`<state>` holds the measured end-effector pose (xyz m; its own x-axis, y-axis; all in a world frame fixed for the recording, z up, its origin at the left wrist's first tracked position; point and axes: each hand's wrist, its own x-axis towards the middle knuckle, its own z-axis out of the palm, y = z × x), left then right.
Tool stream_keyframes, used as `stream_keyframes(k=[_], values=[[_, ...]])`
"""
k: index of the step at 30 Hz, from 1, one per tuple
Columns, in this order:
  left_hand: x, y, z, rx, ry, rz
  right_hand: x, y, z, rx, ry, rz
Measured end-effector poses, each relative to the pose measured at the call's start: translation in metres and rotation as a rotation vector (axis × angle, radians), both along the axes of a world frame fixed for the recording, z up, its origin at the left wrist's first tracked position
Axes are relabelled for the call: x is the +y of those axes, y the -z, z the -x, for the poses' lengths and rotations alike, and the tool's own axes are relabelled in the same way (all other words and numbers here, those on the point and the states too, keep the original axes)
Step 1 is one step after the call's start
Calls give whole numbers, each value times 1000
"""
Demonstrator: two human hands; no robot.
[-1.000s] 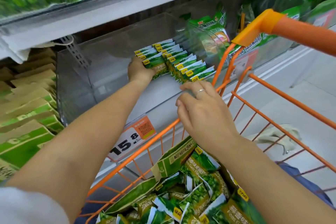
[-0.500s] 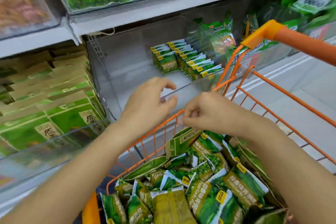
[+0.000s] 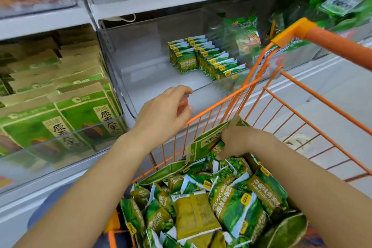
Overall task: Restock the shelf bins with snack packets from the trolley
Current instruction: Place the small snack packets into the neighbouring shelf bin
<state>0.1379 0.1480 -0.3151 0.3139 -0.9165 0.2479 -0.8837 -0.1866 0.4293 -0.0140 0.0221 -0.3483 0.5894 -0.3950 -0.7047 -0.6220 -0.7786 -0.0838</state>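
Several green snack packets (image 3: 203,203) lie heaped in the orange trolley (image 3: 314,112) at the lower right. My right hand (image 3: 239,143) reaches down into the heap, fingers curled among the packets beside a green carton flap (image 3: 209,139); its fingertips are hidden. My left hand (image 3: 165,115) hovers above the trolley's near rim with loosely bent fingers, holding nothing. In the clear shelf bin (image 3: 207,86) two short rows of upright green packets (image 3: 203,56) stand at the back right.
Green and brown cartons (image 3: 60,94) fill the clear bin to the left. Larger green bags (image 3: 241,34) sit in the bin to the right, behind the trolley handle (image 3: 334,44). Another shelf with green packets runs overhead.
My left hand has come back from the packets in the bin to the trolley rim. My right hand has dropped from the rim into the packet heap.
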Motion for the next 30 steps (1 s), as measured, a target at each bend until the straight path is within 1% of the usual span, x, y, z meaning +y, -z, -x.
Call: stream_keyframes(k=[3, 7, 9, 10, 12, 14, 15, 16, 18, 19, 21, 23, 27, 29, 30], values=[[0, -1, 1, -1, 0, -6, -8, 5, 5, -103, 85, -70], [0, 0, -1, -16, 16, -8, -20, -11, 15, -265, 39, -132], [-1, 3, -2, -13, 9, 8, -23, -28, 20, -384, 47, -191], [-2, 4, -2, -8, 9, 41, -24, -37, 23, -455, 72, -251], [-3, 5, 0, 29, 37, 189, -20, -54, 28, -584, 124, -415], [-2, 2, 4, 123, 71, 331, -14, -65, 30, -723, 198, -542], [0, -1, 6, 204, 90, 357, -11, -70, 29, -802, 246, -583], [2, -4, 9, 298, 113, 352, -10, -72, 28, -883, 290, -605], [4, -7, 14, 449, 174, 278, -7, -74, 25, -1036, 362, -602], [5, -6, 15, 483, 201, 238, -5, -74, 24, -1112, 388, -599], [3, -4, 16, 532, 207, 224, -2, -73, 20, -1245, 440, -575], [0, -4, 15, 613, 165, 283, -1, -72, 17, -1298, 482, -552], [-2, -10, 13, 816, 70, 394, 3, -69, 16, -1149, 456, -608], [-1, -11, 15, 860, 69, 390, 7, -64, 13, -1187, 429, -616], [-1, -11, 15, 862, 69, 379, 6, -61, 11, -1213, 422, -585]])
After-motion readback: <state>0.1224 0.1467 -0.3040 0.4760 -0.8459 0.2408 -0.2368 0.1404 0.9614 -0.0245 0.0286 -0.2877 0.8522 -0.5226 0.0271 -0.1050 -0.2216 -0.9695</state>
